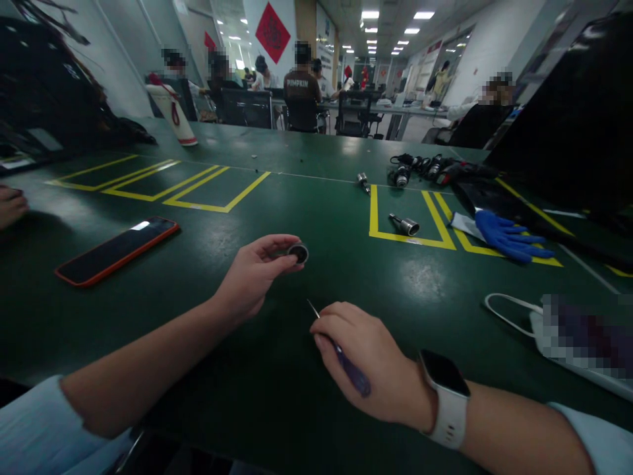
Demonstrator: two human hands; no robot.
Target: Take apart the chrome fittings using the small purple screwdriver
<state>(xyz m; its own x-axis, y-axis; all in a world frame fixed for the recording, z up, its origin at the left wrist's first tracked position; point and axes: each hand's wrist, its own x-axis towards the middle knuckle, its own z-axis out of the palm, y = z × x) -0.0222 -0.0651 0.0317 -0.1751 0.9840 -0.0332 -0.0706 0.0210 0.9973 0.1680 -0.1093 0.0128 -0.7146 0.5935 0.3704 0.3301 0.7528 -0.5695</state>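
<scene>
Between the thumb and fingers of my left hand (254, 270) is a small round metal part (299, 253) with a dark inside, held just above the green table (277, 409). My right hand (368, 356) is closed around a small screwdriver (353, 373). Its handle is purple and see-through, and its thin shaft points up and to the left, towards the metal part but apart from it. The exact shape of the shaft's tip is too small to tell.
An orange-edged phone (119, 251) lies at left. Yellow tape frames mark the table; a metal socket-like piece (405, 225) sits inside one. Another metal piece (363, 181), black cables (420, 165), a blue glove (512, 236) and a white-strapped item (539, 330) lie right. Another person's hand (10, 206) rests far left.
</scene>
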